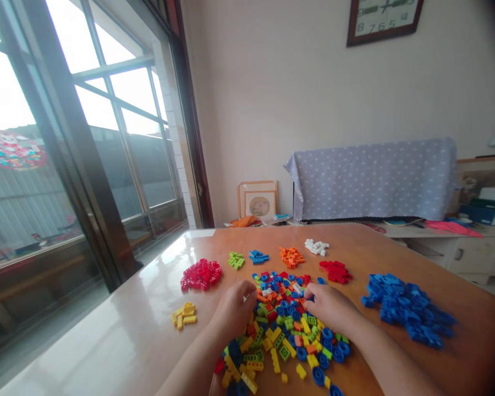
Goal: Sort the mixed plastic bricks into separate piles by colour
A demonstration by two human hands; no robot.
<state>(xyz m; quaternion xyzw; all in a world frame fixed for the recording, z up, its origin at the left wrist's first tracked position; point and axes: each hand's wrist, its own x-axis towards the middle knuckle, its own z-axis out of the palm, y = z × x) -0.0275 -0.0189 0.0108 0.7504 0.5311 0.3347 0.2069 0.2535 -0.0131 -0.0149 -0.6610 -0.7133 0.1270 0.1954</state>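
While both hands rest on it, the big mixed heap of little plastic bricks in many colours (286, 330) sits mid-way across the shiny brown wooden table (148, 335). Its long way runs from the person out toward the far wall. The left hand (234, 309) curls on its left side and the right hand (330, 309) on its right. Their fingers are bent, and I cannot tell if either holds a brick. Bricks under the hands are hidden. The near end is cut off.
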